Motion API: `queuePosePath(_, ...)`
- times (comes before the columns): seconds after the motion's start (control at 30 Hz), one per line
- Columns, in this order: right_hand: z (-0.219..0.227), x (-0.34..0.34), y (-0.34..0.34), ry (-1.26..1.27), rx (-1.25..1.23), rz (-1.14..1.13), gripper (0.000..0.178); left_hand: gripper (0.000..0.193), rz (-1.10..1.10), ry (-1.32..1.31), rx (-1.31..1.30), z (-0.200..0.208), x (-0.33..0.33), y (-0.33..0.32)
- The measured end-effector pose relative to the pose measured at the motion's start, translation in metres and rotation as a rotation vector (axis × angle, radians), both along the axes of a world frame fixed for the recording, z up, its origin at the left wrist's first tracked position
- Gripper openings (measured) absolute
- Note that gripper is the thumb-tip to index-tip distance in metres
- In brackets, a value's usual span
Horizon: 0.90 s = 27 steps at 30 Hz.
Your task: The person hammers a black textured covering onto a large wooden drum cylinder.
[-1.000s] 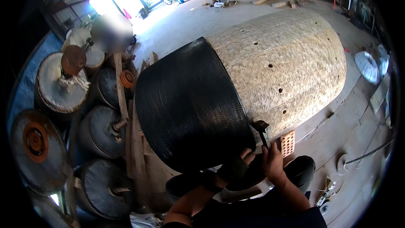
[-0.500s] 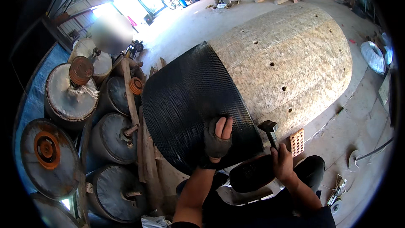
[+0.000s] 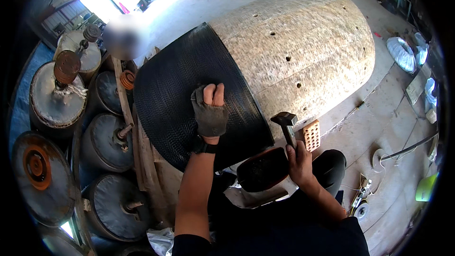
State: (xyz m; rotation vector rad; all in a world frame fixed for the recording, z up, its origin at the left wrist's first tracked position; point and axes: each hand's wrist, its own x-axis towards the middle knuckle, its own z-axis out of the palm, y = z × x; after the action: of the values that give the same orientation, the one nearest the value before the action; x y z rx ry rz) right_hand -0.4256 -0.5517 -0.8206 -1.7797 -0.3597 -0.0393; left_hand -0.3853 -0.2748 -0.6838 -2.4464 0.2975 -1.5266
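My left hand [image 3: 211,116], in a dark fingerless glove, is against the black, finely ridged covering [image 3: 175,95] around the near end of a large drum. Two bare fingers show bent together; the rest are dark against the black surface, and anything between them is hidden. My right hand [image 3: 299,163] grips a hammer [image 3: 286,122] by its handle, head upward, just off the drum's near edge. Beyond the black part, the drum's pale, mottled body [image 3: 294,42] bulges away to the right, dotted with several round holes.
Metal-ended cylinders [image 3: 116,204] crowd the left, beside wooden beams [image 3: 147,166]. A perforated brick [image 3: 312,135] sits against the drum's near side. At the right lie a power strip [image 3: 361,192] with cords and a plastic-wrapped coil [image 3: 401,55]. A blurred person is at upper left.
The view has shifted, so the drum and cylinders appear further left and higher. My left hand stays against the black covering; the hammer remains in my right hand, its head turned more to the left.
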Motion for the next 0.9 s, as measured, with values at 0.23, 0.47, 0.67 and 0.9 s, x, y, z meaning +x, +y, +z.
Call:
queuePosePath(0.23, -0.02, -0.008, -0.004, -0.031, -0.011, -0.007, 0.025, 0.044, -0.216, 0.154, -0.301, -0.039, -0.028, -0.054)
queuePosePath(0.47, -0.032, -0.002, 0.001, -0.037, 0.005, -0.002, 0.025, 0.048, -0.287, 0.196, -0.411, -0.099, -0.022, -0.091)
queuePosePath(0.67, -0.039, 0.005, 0.008, -0.059, 0.027, -0.008, 0.022, 0.058, -0.335, 0.239, -0.555, -0.091, -0.02, -0.094)
queuePosePath(0.9, -0.026, 0.012, 0.008, -0.149, 0.007, -0.014, 0.02, 0.063, -0.221, 0.314, -0.677, -0.082, -0.016, -0.106)
